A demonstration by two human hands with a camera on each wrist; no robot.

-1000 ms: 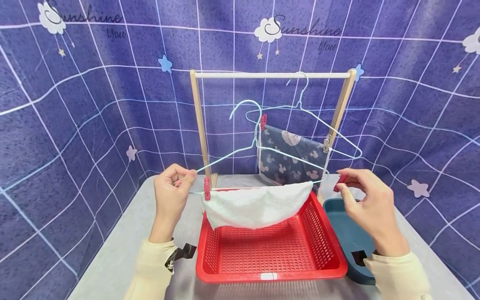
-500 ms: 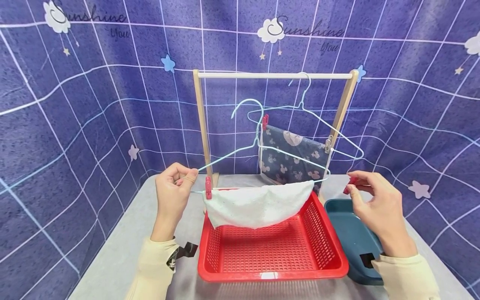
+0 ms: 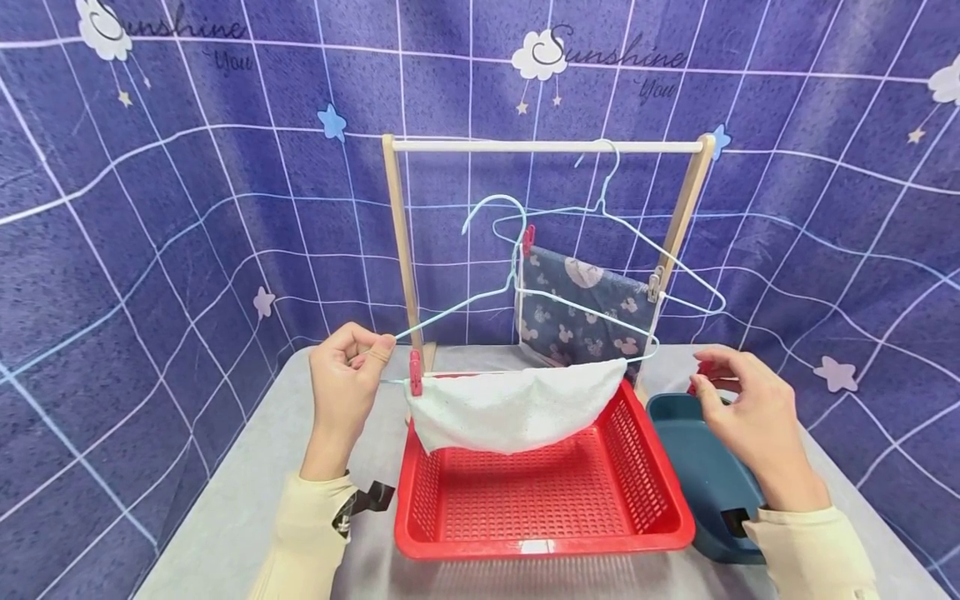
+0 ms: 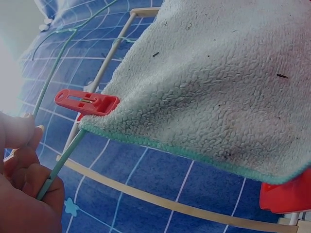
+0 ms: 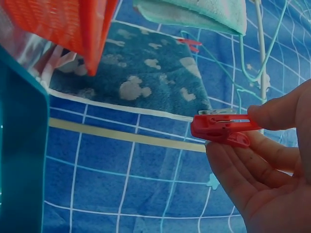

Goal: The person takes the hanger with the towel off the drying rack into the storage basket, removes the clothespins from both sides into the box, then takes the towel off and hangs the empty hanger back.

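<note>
My left hand (image 3: 347, 367) grips the left end of a light blue wire hanger (image 3: 457, 307), held up in front of the rack. A white cloth (image 3: 517, 408) with a green edge hangs over its bottom bar. One red clothespin (image 4: 90, 103) clamps the cloth's left corner to the bar; the right corner carries no pin. Out to the right, apart from the hanger, my right hand (image 3: 750, 408) pinches a second red clothespin (image 5: 226, 128) between thumb and fingers.
A red basket (image 3: 540, 548) stands below the cloth, with a dark teal bin (image 3: 705, 450) at its right. Behind is a wooden rack with a white rail (image 3: 510, 147). From it hangs another hanger (image 3: 637, 237) with a dark patterned cloth (image 3: 585, 317), held by a red pin and a metallic-looking clip (image 3: 655, 285).
My right hand has moved slightly right with the clothespin, away from the hanger's right end. The left hand, hanger and white cloth stay nearly where they were.
</note>
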